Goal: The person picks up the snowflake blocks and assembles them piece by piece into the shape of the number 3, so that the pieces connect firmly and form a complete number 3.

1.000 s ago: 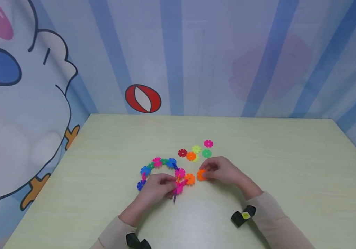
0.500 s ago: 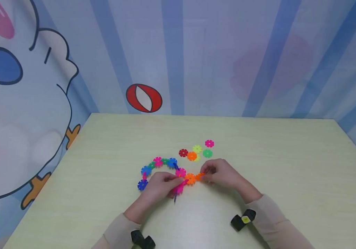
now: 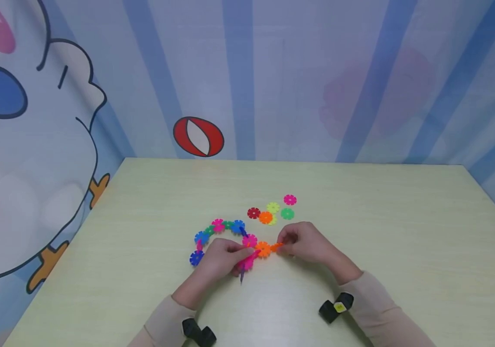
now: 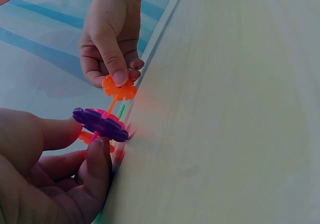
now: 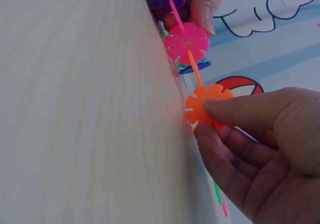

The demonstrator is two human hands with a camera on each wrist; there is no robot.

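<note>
My right hand (image 3: 306, 242) pinches an orange snowflake disc (image 5: 197, 106) between thumb and fingers. That disc meets a second orange disc (image 3: 263, 249), which is slotted into a pink disc (image 5: 187, 43). With thumb and fingertips, my left hand (image 3: 219, 260) holds the chain by its near side, around a purple disc (image 4: 100, 124). The chain curves round behind the left hand through pink, green and blue discs (image 3: 201, 237) in a ring shape. Part of the ring is hidden by that hand.
Loose discs lie beyond the hands on the table (image 3: 382, 217): a dark red one (image 3: 254, 213), an orange one (image 3: 266, 218), a green one (image 3: 287, 213), a pink one (image 3: 290, 199) and yellow ones (image 3: 273, 207). A patterned curtain (image 3: 295, 96) hangs behind the table's far edge.
My right hand has brought its orange disc left until it meets the orange disc on the chain, and turned it more edge-on. The left fingers shifted slightly on the chain.
</note>
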